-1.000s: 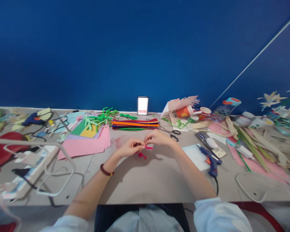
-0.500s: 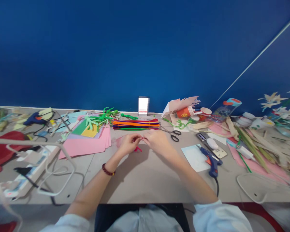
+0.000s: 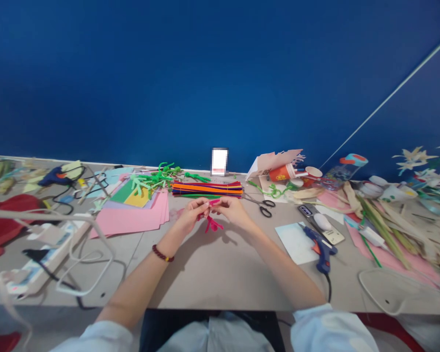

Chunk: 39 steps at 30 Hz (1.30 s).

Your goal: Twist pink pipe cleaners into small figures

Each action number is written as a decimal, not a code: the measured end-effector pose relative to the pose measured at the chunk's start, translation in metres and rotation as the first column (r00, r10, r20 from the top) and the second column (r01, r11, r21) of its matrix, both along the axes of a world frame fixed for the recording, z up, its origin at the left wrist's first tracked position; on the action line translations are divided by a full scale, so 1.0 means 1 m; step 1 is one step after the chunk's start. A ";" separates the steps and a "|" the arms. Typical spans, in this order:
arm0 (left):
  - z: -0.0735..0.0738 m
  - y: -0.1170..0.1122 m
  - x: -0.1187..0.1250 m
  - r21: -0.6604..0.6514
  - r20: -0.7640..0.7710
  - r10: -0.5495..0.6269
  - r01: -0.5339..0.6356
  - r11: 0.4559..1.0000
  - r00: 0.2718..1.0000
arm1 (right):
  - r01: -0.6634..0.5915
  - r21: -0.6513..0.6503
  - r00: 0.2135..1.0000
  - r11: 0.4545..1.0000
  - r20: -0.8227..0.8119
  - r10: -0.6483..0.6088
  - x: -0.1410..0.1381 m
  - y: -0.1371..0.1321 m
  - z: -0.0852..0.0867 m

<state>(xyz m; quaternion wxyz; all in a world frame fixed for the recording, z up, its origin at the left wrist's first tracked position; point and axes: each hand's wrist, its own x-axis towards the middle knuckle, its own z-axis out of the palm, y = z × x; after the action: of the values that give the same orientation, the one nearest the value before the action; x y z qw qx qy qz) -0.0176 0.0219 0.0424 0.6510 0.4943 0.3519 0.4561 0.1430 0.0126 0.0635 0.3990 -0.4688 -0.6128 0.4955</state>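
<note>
My left hand and my right hand meet above the grey table, just in front of a bundle of coloured pipe cleaners. Both pinch a twisted pink pipe cleaner between their fingertips. Its bent ends hang down below my fingers. A dark red bead bracelet circles my left wrist.
Pink and coloured paper sheets lie at the left with green pipe-cleaner shapes. Black scissors, a blue glue gun and a white card lie at the right. A power strip with white cables is near left. Dried leaves cover the far right.
My hands have shifted slightly and lifted the pink pipe cleaner, which now hangs more visibly below my fingers. The view has tilted a little.
</note>
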 end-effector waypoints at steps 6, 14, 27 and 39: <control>0.002 -0.005 -0.002 0.006 -0.066 -0.131 0.132 0.991 0.989 | -0.142 0.001 0.979 0.990 0.147 0.141 0.021 0.006 0.015; 0.013 -0.011 -0.004 0.045 -0.412 -0.420 0.479 0.877 0.808 | -0.420 0.126 0.744 0.899 0.614 0.261 0.038 0.002 0.032; -0.011 -0.010 0.008 0.343 -0.676 0.110 0.178 0.923 0.729 | -0.468 0.251 0.293 0.847 0.949 -0.120 0.000 -0.024 0.038; -0.014 -0.002 0.013 0.233 -0.282 0.154 -0.088 0.969 0.947 | -0.162 0.516 0.698 0.841 0.662 -0.272 0.007 -0.008 0.014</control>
<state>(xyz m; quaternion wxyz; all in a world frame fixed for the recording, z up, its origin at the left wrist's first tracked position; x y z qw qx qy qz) -0.0049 0.0198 0.0281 0.5033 0.6029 0.4236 0.4514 0.1496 0.0045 0.0773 0.2596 -0.5109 -0.8165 0.0694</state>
